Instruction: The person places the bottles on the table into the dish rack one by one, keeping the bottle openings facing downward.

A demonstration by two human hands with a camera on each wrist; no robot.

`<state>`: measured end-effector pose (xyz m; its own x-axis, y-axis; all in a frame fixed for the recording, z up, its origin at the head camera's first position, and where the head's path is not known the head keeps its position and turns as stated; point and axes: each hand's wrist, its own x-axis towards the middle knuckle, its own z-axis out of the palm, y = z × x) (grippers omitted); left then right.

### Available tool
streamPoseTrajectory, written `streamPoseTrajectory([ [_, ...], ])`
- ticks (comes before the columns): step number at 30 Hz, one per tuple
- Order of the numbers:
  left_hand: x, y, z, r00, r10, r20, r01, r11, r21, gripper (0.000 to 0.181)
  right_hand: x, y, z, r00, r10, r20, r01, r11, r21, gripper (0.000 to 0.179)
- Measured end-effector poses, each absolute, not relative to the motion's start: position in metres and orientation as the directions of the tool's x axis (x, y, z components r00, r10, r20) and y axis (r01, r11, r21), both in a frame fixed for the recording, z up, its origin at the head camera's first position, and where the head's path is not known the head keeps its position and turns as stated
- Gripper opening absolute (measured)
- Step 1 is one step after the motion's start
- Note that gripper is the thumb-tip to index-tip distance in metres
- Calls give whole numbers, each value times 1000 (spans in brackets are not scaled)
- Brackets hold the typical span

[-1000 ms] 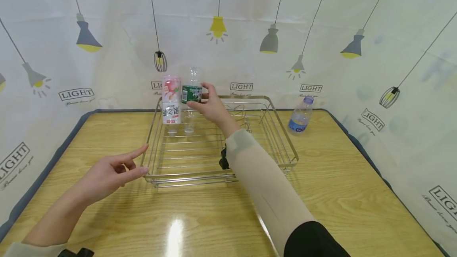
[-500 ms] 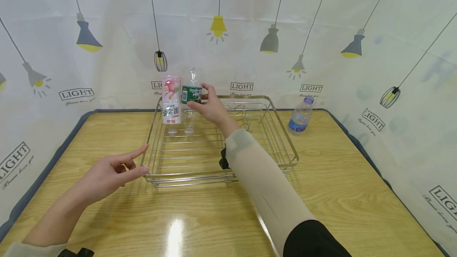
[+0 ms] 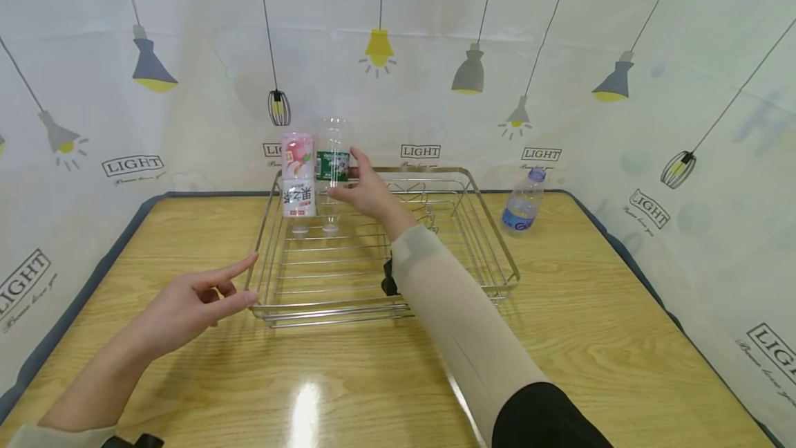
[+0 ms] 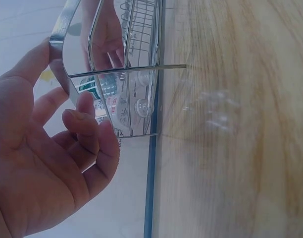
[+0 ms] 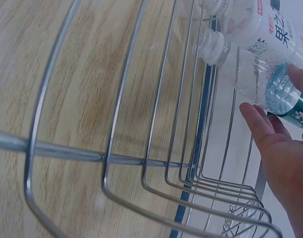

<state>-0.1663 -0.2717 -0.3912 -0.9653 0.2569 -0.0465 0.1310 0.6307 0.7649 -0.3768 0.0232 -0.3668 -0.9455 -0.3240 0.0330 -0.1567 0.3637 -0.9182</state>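
Note:
In the head view a shiny wire rack stands on the wooden table. My left hand touches its left rim with index finger and thumb tips, spread apart; the other fingers curl loosely. My right hand reaches into the back left of the rack. Its thumb and fingers lie about a clear plastic bottle with a green label, cap end down. Touching or close on its left, a pink-and-white labelled bottle also stands cap end down. In the right wrist view, both clear bottle necks point down between the wires.
A small clear bottle with a blue label and lilac cap stands upright right of the rack. A dark edge strip borders the table. Behind it hangs a cloth printed with lamps.
The green-labelled bottle has turned, its label showing another side, and its upturned base looks broader and straighter. My right thumb has slid slightly lower. My left hand stays at the rim.

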Motion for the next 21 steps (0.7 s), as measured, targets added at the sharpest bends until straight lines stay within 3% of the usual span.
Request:
streamPoseTrajectory([
  [21, -166, -271, -391, -965, 261, -35, 142, 627, 766, 67, -380, 24, -372, -934, -353, 53, -177, 330, -927, 114],
])
